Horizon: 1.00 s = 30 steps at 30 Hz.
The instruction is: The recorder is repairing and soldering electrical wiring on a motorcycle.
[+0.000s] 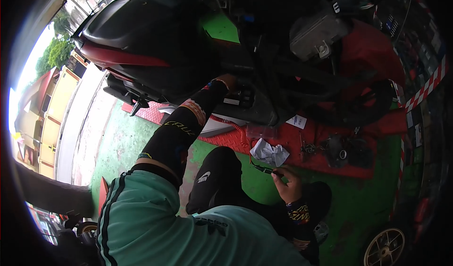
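Note:
A dark scooter (137, 34) with a red side stripe and some panels off stands in front of me. My left arm stretches forward to it, and my left hand (228, 81) is at the opening in its middle, near a black part with several slots (245, 96). Shadow hides the fingers of that hand. Lower right, my right hand (288, 186) is closed around a slim black pen-shaped probe (262, 169), its tip pointing left. A red coiled cord (236, 126) runs from by the scooter down towards the probe.
The scooter stands over a red metal platform (302, 158) on a green floor (349, 204). On the platform lie a crumpled white cloth (269, 152), loose metal parts (309, 148) and a dark plastic bag (337, 152). A gold-rimmed wheel (384, 249) is at lower right. Red-white tape (427, 86) borders the right.

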### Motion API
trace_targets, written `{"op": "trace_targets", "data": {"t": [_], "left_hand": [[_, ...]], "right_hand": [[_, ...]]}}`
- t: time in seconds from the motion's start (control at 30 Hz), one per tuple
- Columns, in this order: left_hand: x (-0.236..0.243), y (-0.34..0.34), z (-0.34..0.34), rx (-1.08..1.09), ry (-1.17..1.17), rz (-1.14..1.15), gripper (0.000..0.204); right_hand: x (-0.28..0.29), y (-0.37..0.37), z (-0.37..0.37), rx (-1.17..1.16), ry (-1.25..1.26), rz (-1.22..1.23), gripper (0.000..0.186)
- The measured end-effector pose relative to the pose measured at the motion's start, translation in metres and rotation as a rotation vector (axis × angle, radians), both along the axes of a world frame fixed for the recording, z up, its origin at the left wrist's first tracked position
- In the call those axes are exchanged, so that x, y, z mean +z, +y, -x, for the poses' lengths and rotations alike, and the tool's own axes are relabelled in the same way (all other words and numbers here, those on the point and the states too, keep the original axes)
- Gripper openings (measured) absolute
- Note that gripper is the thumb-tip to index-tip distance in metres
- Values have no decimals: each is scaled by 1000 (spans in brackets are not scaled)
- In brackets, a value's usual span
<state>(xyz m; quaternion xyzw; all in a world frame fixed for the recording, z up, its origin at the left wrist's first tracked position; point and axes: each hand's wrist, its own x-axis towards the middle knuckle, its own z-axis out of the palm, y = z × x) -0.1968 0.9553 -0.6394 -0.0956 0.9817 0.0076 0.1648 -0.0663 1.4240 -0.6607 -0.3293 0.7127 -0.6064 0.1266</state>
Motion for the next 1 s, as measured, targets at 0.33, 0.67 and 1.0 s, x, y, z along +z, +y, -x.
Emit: {"op": "trace_targets", "data": {"t": [0.33, 0.67, 1.0], "left_hand": [[22, 18, 18, 46, -183, 56, 41], [34, 45, 35, 3, -281, -58, 43], [80, 84, 27, 73, -167, -97, 44]], "right_hand": [[4, 12, -10, -177, 45, -49, 12], [2, 29, -35, -210, -13, -132, 12], [10, 39, -50, -274, 75, -142, 14]]}}
